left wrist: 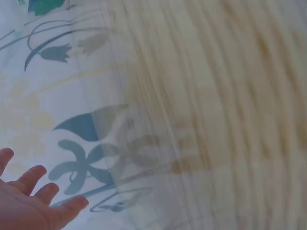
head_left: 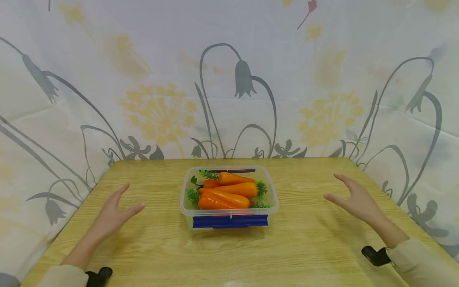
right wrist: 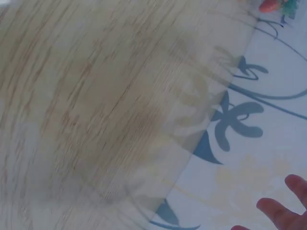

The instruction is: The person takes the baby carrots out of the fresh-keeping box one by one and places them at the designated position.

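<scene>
A clear plastic food container (head_left: pixel 229 212) with blue clips stands in the middle of the table. Inside lie several orange carrots (head_left: pixel 229 189) with green leafy tops, heaped together. To the left of the container my left hand (head_left: pixel 112 215) hovers with thumb and fingers spread apart, holding nothing. On the other side my right hand (head_left: pixel 358 201) is likewise held over the table, thumb and fingers parted, touching nothing. The left wrist view shows the left hand's fingers (left wrist: pixel 47 191) loosely extended; in the right wrist view a few right fingertips (right wrist: pixel 273 211) appear at the lower corner.
The wooden table (head_left: pixel 229 255) runs back to a pale curtain (head_left: pixel 229 79) printed with grey and yellow flowers, which also hangs along both sides. A blue clip (head_left: pixel 230 221) juts from the container's front. Dark bands sit at both wrists.
</scene>
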### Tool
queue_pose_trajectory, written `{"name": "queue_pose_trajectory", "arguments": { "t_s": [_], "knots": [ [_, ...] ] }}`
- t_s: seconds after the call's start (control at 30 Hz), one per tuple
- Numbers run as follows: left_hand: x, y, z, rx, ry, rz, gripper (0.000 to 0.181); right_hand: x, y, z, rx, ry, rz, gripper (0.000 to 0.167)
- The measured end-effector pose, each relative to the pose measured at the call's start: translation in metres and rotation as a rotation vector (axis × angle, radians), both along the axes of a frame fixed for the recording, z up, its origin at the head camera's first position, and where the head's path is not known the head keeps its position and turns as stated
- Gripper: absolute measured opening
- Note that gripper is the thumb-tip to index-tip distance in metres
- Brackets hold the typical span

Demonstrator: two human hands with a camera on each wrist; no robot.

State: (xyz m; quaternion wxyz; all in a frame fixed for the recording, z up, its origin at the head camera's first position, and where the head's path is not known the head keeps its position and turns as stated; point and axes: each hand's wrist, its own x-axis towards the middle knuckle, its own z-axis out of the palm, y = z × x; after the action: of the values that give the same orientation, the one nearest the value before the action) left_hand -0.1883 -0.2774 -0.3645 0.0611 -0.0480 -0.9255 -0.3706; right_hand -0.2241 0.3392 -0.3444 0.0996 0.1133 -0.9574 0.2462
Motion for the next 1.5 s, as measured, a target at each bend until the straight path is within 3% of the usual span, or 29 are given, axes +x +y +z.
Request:
{"name": "queue_pose_trajectory", "arguments": {
  "t_s": [0.2,0.37,0.63,0.87,1.5],
  "knots": [
    [0.0,0.014,0.002,0.093,-0.012,-0.032,0.087,-0.005,-0.015,0.002,-0.024,0.016,0.023,0.079],
    [-0.003,0.027,0.0,0.193,0.015,-0.077,0.079,-0.01,-0.029,0.004,-0.025,0.019,0.037,0.076],
    [-0.006,0.047,-0.004,0.273,0.063,-0.111,0.066,-0.018,-0.048,0.01,-0.049,0.024,0.079,0.072],
    [-0.01,0.063,-0.004,0.352,0.056,-0.148,0.056,-0.024,-0.06,0.015,-0.082,0.025,0.104,0.068],
    [-0.019,0.095,-0.008,0.436,0.061,-0.227,0.034,-0.038,-0.089,0.015,-0.108,0.012,0.181,0.052]
  ]
}}
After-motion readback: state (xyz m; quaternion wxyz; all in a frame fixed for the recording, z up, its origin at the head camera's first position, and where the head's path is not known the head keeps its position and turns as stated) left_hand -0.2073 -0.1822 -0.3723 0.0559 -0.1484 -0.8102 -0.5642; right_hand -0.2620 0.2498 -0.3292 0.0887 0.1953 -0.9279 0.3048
